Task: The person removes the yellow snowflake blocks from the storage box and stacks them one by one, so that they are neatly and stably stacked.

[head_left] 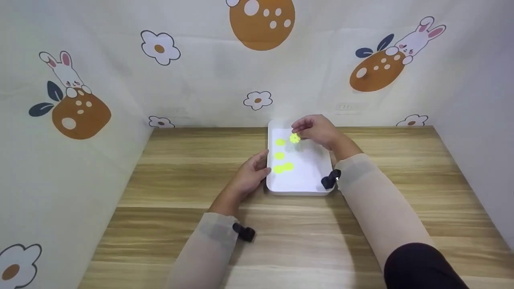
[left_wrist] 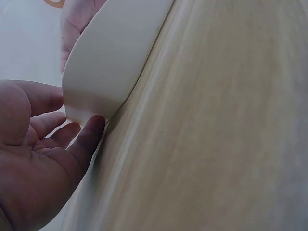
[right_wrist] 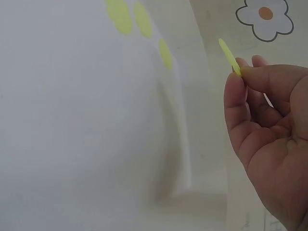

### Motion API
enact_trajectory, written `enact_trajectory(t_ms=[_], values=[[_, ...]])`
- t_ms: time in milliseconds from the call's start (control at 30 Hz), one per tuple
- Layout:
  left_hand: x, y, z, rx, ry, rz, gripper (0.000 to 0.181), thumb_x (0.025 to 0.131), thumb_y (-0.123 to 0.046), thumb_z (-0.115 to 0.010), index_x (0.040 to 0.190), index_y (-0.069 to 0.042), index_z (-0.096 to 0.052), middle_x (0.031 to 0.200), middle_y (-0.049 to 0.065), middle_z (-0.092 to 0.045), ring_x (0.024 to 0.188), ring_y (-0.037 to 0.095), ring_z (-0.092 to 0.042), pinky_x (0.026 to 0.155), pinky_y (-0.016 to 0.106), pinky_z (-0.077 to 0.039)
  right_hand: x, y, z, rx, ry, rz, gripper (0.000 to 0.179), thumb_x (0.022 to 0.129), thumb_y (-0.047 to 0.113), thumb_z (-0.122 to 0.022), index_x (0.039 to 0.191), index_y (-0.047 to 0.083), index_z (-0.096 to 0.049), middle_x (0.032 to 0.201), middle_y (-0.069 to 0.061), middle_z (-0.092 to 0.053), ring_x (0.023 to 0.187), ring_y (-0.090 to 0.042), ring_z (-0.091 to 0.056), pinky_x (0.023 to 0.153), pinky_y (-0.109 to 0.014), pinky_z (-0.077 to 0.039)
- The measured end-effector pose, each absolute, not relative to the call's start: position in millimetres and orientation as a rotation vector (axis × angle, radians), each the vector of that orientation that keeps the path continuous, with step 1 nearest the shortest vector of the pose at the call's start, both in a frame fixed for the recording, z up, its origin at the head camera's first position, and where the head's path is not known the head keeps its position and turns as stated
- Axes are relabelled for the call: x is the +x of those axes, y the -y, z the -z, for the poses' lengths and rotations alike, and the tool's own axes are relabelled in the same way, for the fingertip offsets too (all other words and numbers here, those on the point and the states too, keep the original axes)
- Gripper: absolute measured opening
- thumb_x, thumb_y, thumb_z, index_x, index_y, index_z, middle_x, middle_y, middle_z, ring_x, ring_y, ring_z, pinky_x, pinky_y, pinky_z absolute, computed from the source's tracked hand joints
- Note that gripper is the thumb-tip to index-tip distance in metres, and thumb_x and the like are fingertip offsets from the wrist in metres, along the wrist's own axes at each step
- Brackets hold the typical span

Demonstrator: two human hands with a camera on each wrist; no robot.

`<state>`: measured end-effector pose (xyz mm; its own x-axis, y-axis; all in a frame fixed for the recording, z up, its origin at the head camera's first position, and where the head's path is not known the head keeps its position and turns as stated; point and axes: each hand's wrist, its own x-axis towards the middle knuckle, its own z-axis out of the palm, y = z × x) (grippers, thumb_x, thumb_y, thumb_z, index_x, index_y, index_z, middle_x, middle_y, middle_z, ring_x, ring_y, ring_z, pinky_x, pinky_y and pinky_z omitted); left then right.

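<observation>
A thin, bright yellow disc (head_left: 295, 138) with a notched, flower-like edge is pinched between the thumb and fingers of my right hand (head_left: 320, 131). In the right wrist view this disc (right_wrist: 230, 57) shows edge-on, held above the white tray (head_left: 307, 176). Several more yellow discs (head_left: 279, 155) lie along the tray's left part, two of them touching or overlapping near its front. My left hand (head_left: 248, 176) is at the tray's left wall, its fingers spread. In the left wrist view the fingertips and thumb of that hand (left_wrist: 48, 159) touch the outside of the tray (left_wrist: 110, 57).
The tray stands on a wood-grain table (head_left: 192, 172), close to the back wall (head_left: 209, 88), which is covered with printed rabbits, fruit and flowers. Similar pale walls rise at the left and right. A small black camera (head_left: 244, 232) sits on the left wrist, another (head_left: 331, 179) on the right.
</observation>
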<state>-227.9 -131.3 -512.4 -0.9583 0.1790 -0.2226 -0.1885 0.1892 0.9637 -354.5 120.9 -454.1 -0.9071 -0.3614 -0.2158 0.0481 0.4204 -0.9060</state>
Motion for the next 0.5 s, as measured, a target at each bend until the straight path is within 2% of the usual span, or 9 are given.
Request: enact_trajectory(t_ms=[133,333,500], values=[[-228.2,131.2,512.0,-0.018,-2.173,-1.836,0.065,0.106,-0.009,-0.062,0.167,-0.020,-0.040,0.172,0.010,-0.043,0.161,0.025,-0.039,0.131,0.044,-0.037,-351.2,-131.6,446.0,-0.263,-2.303,1.529,0.027,0.104,0.004,-0.066,0.131,0.004,-0.070,0.125,-0.011,-0.072,0.117,-0.022,-0.070,0.103,-0.031,-0.062],[-228.3,131.8,512.6,-0.018,-2.161,-1.842,0.064,0.106,-0.008,-0.062,0.166,-0.020,-0.041,0.171,0.010,-0.044,0.160,0.026,-0.041,0.130,0.044,-0.039,-347.9,-154.8,439.6,-0.264,-2.258,1.682,0.028,0.103,0.002,-0.066,0.131,-0.001,-0.069,0.116,-0.006,-0.074,0.110,-0.017,-0.070,0.093,-0.022,-0.063],[-227.4,132.1,512.3,-0.017,-2.157,-1.850,0.064,0.106,-0.009,-0.062,0.166,-0.021,-0.041,0.170,0.011,-0.046,0.160,0.027,-0.042,0.130,0.043,-0.040,-346.3,-176.3,438.2,-0.207,-2.228,1.770,0.030,0.102,0.000,-0.066,0.132,-0.002,-0.067,0.111,-0.001,-0.077,0.107,-0.013,-0.071,0.092,-0.022,-0.063]])
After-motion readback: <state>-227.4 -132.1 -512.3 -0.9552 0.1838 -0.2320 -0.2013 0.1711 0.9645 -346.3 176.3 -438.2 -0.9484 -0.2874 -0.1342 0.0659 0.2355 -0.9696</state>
